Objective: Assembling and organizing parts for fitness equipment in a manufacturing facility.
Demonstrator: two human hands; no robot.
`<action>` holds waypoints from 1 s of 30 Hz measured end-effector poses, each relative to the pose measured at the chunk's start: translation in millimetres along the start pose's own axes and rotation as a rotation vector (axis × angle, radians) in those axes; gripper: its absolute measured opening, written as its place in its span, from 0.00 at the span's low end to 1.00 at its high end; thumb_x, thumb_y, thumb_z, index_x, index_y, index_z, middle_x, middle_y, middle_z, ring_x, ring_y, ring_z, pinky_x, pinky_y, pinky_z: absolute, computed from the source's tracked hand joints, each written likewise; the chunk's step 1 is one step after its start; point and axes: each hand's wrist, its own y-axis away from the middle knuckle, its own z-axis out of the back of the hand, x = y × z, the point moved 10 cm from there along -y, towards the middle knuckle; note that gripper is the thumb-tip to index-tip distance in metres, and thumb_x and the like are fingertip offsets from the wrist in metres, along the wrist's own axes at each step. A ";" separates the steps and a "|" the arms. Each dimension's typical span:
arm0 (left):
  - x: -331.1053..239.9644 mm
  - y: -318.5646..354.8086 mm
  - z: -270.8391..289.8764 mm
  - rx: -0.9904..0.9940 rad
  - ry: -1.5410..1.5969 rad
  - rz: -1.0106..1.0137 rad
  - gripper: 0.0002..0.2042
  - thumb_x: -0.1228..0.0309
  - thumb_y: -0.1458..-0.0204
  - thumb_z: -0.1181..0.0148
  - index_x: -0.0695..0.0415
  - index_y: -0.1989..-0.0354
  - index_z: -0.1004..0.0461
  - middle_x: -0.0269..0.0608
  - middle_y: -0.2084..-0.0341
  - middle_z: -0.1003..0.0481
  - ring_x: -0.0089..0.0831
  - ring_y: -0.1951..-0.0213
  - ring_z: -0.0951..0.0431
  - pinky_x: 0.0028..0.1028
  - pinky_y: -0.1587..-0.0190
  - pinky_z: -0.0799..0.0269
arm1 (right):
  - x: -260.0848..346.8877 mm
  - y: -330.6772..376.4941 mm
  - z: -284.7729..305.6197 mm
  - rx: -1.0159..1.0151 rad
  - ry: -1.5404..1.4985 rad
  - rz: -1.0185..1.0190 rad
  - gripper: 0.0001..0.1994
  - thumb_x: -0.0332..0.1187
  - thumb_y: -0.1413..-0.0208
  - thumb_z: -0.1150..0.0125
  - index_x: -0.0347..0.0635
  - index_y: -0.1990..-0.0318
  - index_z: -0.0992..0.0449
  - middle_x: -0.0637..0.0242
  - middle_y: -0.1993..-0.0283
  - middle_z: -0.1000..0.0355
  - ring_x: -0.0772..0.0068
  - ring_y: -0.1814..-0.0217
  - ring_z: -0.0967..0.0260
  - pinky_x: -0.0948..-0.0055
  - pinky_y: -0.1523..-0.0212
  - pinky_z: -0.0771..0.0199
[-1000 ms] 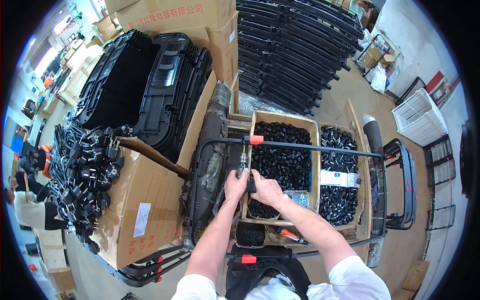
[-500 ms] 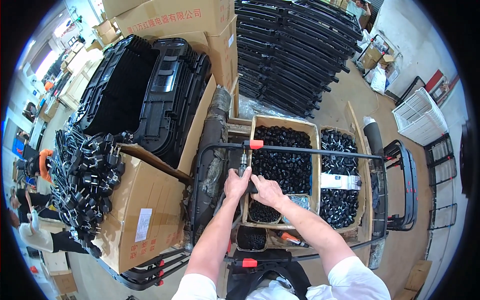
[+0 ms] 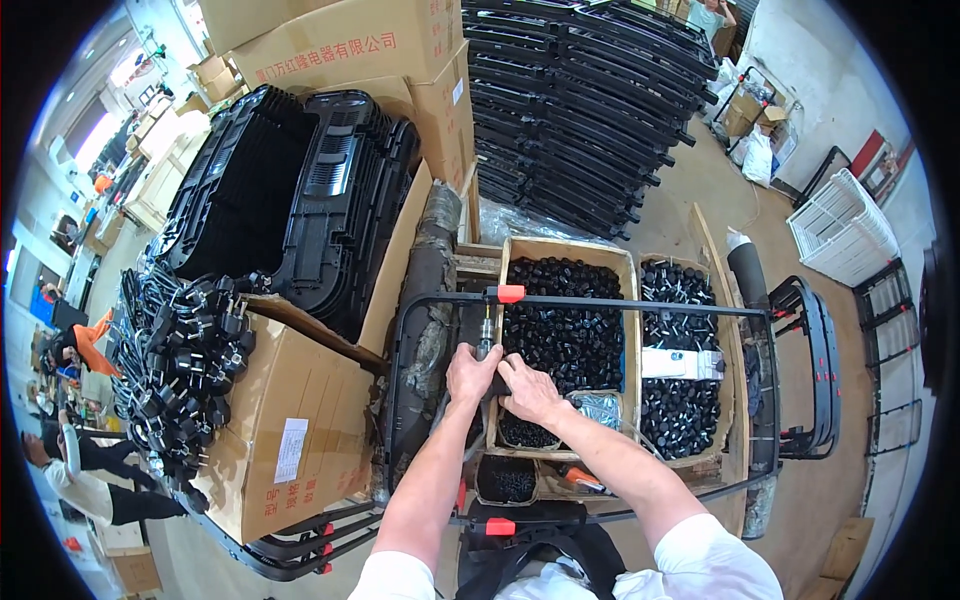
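Note:
A power screwdriver [image 3: 487, 330] points away from me, its slim metal front end at a red piece [image 3: 511, 294] on the far bar of a black rectangular tube frame [image 3: 640, 302]. My left hand [image 3: 472, 373] is closed around the screwdriver's body just behind that front end. From the right, my right hand [image 3: 529, 388] grips the dark handle, which its fingers mostly cover. Whether the tip touches a screw is too small to tell. Nearer me, a second red piece [image 3: 500, 526] sits on the frame's near bar.
Under the frame, a cardboard box [image 3: 630, 262] holds black knobs; beside it lie black knobs with metal studs [image 3: 690, 410]. Smaller boxes hold dark screws [image 3: 508, 480]. An orange-and-black tool [image 3: 583, 478] lies near my right forearm. Left stands a carton [image 3: 300, 430] with plugged cords [image 3: 185, 350].
Both hands stay on the screwdriver at the far red piece, with only a slight shift. My right forearm now covers more of the orange tool. The whole view has moved a little.

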 end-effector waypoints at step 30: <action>-39.3 33.4 -18.2 -0.084 -0.200 -0.225 0.28 0.45 0.46 0.31 0.65 0.64 0.24 0.61 0.64 0.18 0.61 0.60 0.17 0.52 0.55 0.23 | -29.4 35.7 16.2 0.037 0.048 -0.104 0.34 0.39 0.50 0.24 0.30 0.42 0.35 0.42 0.55 0.20 0.40 0.51 0.19 0.50 0.49 0.17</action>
